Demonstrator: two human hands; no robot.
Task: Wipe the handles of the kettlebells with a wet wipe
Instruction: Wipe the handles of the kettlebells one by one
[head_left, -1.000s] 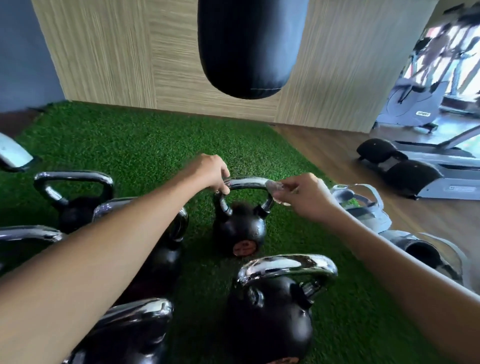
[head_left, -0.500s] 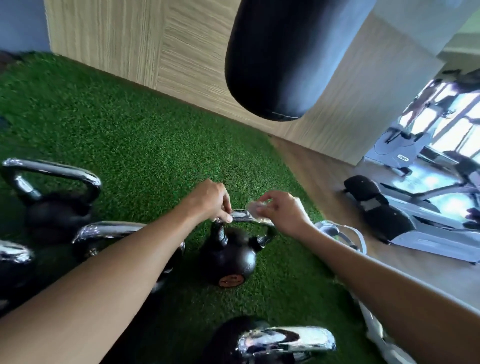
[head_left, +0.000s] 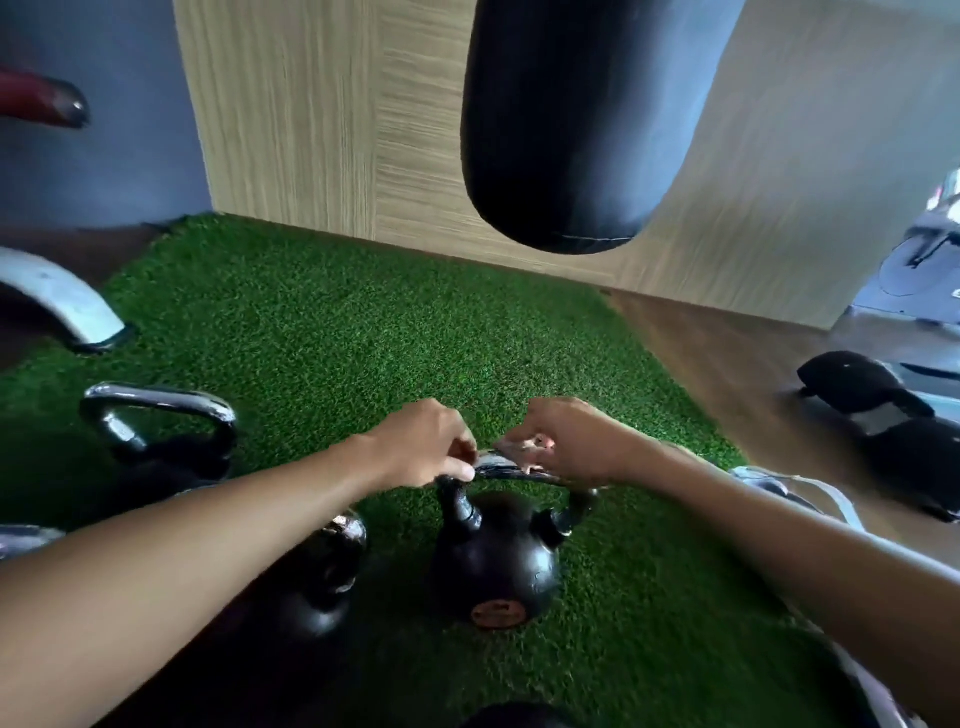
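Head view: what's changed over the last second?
The right hand, pinching the wet wipe, has slid left along the chrome handle from its right corner to the top bar, closing on the left hand. The left hand still grips the handle's left end; the kettlebell sits on the same turf spot. The camera itself shifted.

A black kettlebell (head_left: 493, 561) stands upright on the green turf (head_left: 322, 332), its chrome handle (head_left: 530, 475) apparently wrapped by a pale wipe (head_left: 511, 451).

Black kettlebell (head_left: 493, 561), chrome handle (head_left: 511, 467); green turf (head_left: 363, 332).
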